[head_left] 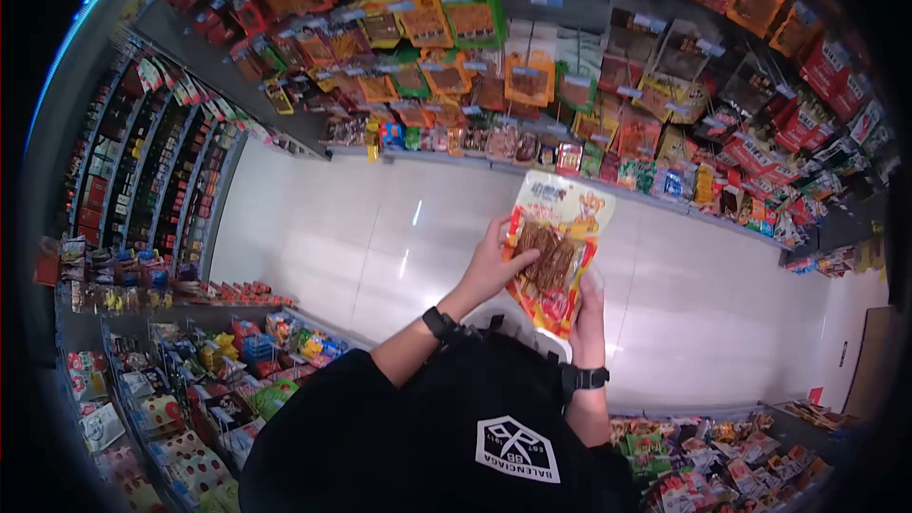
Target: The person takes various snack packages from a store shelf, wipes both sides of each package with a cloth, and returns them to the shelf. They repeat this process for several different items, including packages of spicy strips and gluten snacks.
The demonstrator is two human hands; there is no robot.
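A snack package [554, 261] with a white top, red and yellow edges and a clear window showing brown food is held up in front of my body. On its left side, my left hand [494, 266] grips it, with the thumb lying across the window. My right hand [589, 313] is at the lower right edge of the package, its fingers partly hidden behind it. Dark bands are on both wrists. The pale tiled floor [427, 237] lies beneath the package.
Hanging snack packets [470, 19] fill the display ahead, with small packets [503, 142] along its bottom shelf. Curved shelves of goods [142, 161] stand at the left. More packets [228, 351] are at the lower left and others [722, 456] at the lower right.
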